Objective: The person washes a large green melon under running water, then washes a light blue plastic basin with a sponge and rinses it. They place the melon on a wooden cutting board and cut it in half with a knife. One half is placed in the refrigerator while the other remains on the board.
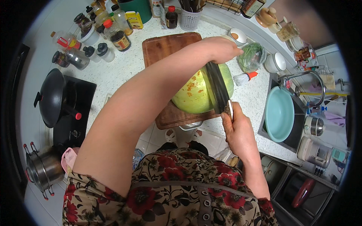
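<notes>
A large pale green gourd (pixel 191 97) with orange-brown patches lies on a wooden cutting board (pixel 158 50). Across it runs the dark blade of a cleaver (pixel 217 87). My right hand (pixel 239 128) grips the cleaver's handle at the near side. My left arm reaches over the board, and my left hand (pixel 223 50) is at the far end of the blade, above the gourd. Its fingers are mostly hidden, so whether they hold the blade or only rest on it is unclear. How deep the blade sits in the gourd is also unclear.
Right of the gourd lie a red-handled brush (pixel 245 78) and a bag of greens (pixel 251 58), near a bowl with an egg (pixel 237 36). A turquoise basin (pixel 279 114) stands in the sink. Sauce bottles (pixel 117 36) crowd the back left; a lidded wok (pixel 52 97) is at left.
</notes>
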`<control>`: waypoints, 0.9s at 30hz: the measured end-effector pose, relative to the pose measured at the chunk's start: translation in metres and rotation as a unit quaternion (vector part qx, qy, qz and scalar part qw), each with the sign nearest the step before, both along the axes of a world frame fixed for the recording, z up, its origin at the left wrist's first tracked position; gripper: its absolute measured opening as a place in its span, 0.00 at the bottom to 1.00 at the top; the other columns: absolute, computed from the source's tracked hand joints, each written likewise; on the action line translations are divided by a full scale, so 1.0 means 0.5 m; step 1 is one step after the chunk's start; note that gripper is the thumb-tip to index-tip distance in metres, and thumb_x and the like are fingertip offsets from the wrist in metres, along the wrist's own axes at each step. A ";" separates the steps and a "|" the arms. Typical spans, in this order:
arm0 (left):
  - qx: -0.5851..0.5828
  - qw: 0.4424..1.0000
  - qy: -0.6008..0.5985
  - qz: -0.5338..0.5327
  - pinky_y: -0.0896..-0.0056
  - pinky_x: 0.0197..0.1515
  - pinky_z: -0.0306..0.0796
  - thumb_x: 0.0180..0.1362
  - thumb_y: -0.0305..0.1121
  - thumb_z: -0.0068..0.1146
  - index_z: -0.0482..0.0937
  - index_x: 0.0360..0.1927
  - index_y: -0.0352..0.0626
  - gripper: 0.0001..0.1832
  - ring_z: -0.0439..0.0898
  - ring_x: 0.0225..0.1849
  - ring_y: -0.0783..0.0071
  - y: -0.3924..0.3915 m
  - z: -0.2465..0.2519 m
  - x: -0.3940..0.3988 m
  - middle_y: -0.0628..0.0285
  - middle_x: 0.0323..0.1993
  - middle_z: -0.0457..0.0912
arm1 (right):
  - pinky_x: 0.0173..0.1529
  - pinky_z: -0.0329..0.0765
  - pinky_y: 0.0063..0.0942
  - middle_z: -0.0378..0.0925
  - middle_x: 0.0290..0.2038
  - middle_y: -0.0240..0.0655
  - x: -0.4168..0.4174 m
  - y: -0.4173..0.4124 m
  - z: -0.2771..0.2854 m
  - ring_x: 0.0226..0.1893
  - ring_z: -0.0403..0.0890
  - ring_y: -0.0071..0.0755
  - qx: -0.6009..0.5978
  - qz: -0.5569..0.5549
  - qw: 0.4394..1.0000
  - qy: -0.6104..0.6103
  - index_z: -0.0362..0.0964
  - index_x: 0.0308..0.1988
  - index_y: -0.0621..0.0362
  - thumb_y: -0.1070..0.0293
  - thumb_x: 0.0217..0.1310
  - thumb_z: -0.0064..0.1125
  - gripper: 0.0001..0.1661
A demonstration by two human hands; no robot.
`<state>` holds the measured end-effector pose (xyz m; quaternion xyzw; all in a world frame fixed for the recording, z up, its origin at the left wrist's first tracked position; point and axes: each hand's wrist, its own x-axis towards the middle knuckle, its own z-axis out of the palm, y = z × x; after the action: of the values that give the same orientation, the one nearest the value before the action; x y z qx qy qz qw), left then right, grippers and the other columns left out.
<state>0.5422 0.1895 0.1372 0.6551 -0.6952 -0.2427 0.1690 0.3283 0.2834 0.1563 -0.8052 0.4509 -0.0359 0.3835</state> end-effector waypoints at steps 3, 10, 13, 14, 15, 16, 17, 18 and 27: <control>-0.005 1.000 0.004 0.003 0.56 0.55 0.69 0.68 0.48 0.34 0.76 0.55 0.45 0.24 0.76 0.53 0.53 -0.003 -0.007 0.001 0.53 0.51 0.78 | 0.31 0.71 0.50 0.75 0.23 0.57 0.004 -0.003 0.008 0.28 0.77 0.65 -0.011 0.009 1.000 0.020 0.63 0.50 0.61 0.70 0.65 0.51 0.15; 0.004 0.997 -0.073 -0.039 0.56 0.55 0.71 0.68 0.34 0.37 0.72 0.59 0.47 0.19 0.76 0.54 0.53 -0.007 0.006 -0.005 0.55 0.51 0.78 | 0.32 0.71 0.51 0.75 0.24 0.58 -0.001 -0.013 0.004 0.29 0.77 0.66 0.046 -0.005 0.999 -0.008 0.63 0.50 0.63 0.70 0.65 0.51 0.15; 0.009 0.996 -0.078 -0.037 0.56 0.55 0.71 0.67 0.30 0.39 0.71 0.60 0.47 0.19 0.76 0.54 0.54 -0.014 0.002 -0.008 0.55 0.52 0.78 | 0.31 0.71 0.51 0.75 0.24 0.58 0.000 -0.017 0.007 0.28 0.77 0.66 0.058 -0.013 0.998 0.015 0.63 0.49 0.62 0.71 0.65 0.51 0.15; -0.006 0.998 -0.047 -0.029 0.57 0.56 0.69 0.67 0.38 0.37 0.73 0.58 0.46 0.20 0.75 0.54 0.52 -0.012 -0.003 -0.003 0.52 0.52 0.78 | 0.31 0.71 0.51 0.75 0.24 0.58 0.002 -0.016 0.008 0.28 0.77 0.66 0.037 -0.005 0.999 0.017 0.63 0.49 0.63 0.71 0.64 0.52 0.15; -0.021 0.999 -0.015 -0.021 0.58 0.56 0.67 0.67 0.45 0.36 0.75 0.55 0.44 0.23 0.75 0.54 0.51 -0.010 -0.011 0.006 0.49 0.52 0.77 | 0.31 0.72 0.51 0.75 0.24 0.58 0.005 -0.012 0.010 0.28 0.77 0.66 0.017 0.003 1.000 0.021 0.63 0.49 0.63 0.71 0.64 0.52 0.15; -0.036 0.999 0.016 -0.013 0.58 0.57 0.66 0.67 0.52 0.35 0.76 0.53 0.43 0.27 0.74 0.53 0.50 -0.010 -0.019 0.012 0.47 0.51 0.77 | 0.31 0.72 0.51 0.75 0.24 0.58 0.007 -0.010 0.010 0.28 0.77 0.66 -0.004 0.011 1.000 0.024 0.63 0.49 0.63 0.71 0.64 0.52 0.15; -0.042 0.999 0.027 0.005 0.58 0.56 0.66 0.67 0.52 0.35 0.76 0.53 0.43 0.27 0.75 0.53 0.49 -0.013 -0.027 0.014 0.47 0.51 0.77 | 0.31 0.72 0.51 0.75 0.23 0.58 0.008 -0.011 0.011 0.28 0.77 0.66 -0.013 0.016 0.999 0.026 0.63 0.49 0.63 0.71 0.64 0.52 0.15; -0.048 0.998 0.039 0.024 0.58 0.56 0.66 0.67 0.51 0.35 0.76 0.52 0.42 0.27 0.75 0.52 0.49 -0.015 -0.032 0.014 0.46 0.50 0.78 | 0.31 0.72 0.51 0.75 0.23 0.58 0.009 -0.013 0.012 0.28 0.77 0.66 -0.022 0.022 0.999 0.029 0.63 0.49 0.63 0.71 0.64 0.52 0.15; -0.007 0.998 0.045 0.042 0.56 0.55 0.68 0.70 0.48 0.31 0.77 0.50 0.41 0.25 0.75 0.53 0.53 0.003 -0.016 0.017 0.54 0.50 0.78 | 0.29 0.72 0.52 0.74 0.21 0.58 0.009 -0.006 -0.003 0.26 0.77 0.66 -0.035 0.031 0.999 0.014 0.62 0.47 0.64 0.72 0.63 0.53 0.15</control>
<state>0.5508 0.1911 0.1292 0.6709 -0.6605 -0.2602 0.2146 0.3327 0.2802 0.1547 -0.8320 0.4295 -0.0288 0.3501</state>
